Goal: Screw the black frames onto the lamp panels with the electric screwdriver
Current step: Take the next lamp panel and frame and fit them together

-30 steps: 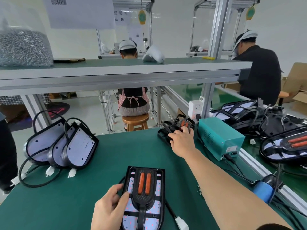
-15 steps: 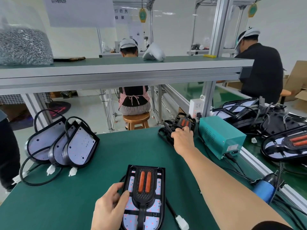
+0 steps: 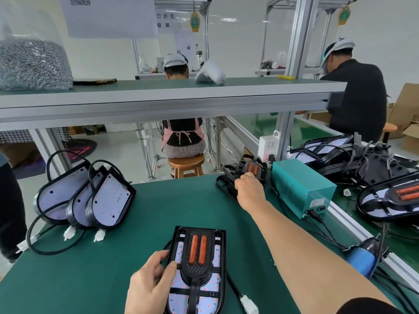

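- One lamp panel [image 3: 209,293] lies flat on the near middle of the green bench [image 3: 158,207]. A black frame [image 3: 197,270] with two orange strips is already seated on it. Whether any screw is in, I cannot tell.
- The left hand [image 3: 149,286] grips that panel's left edge, thumb up on the frame.
- The right hand [image 3: 249,191] is well apart from it, stretched to the far right onto a stack of black frames [image 3: 247,168] beside a teal box [image 3: 299,186]. Its fingers curl down out of sight, so I cannot tell whether it has hold of one.
- Three bare panels [image 3: 108,200] lean together at the far left, cables trailing. They have no frames on them and look left to do.
- The blue tool I take for the electric screwdriver [image 3: 360,261] lies untouched at the near right edge, so driving seems not yet begun on this piece.
- More framed panels [image 3: 390,198] are piled beyond the rail on the right, perhaps finished.
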